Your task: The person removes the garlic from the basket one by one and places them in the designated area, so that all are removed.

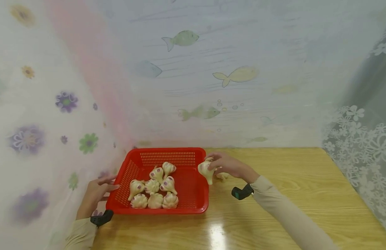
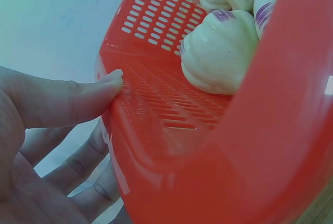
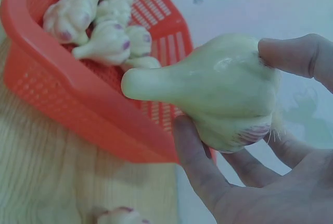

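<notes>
The right hand (image 1: 226,166) pinches a garlic bulb (image 3: 229,78) between thumb and fingers, by the right rim of a red basket (image 1: 167,211). The left hand (image 1: 97,190) grips the basket's opposite side, thumb on the rim and fingers against the outer wall. Inside the basket, eight bulbs (image 1: 152,186) sit clustered toward the left and front (several with purple streaks). Another bulb (image 1: 222,176), partly hidden by the right hand, lies on the wooden table (image 1: 274,201) beside the basket. Beyond, the back wall (image 1: 193,76) bears painted fish.
</notes>
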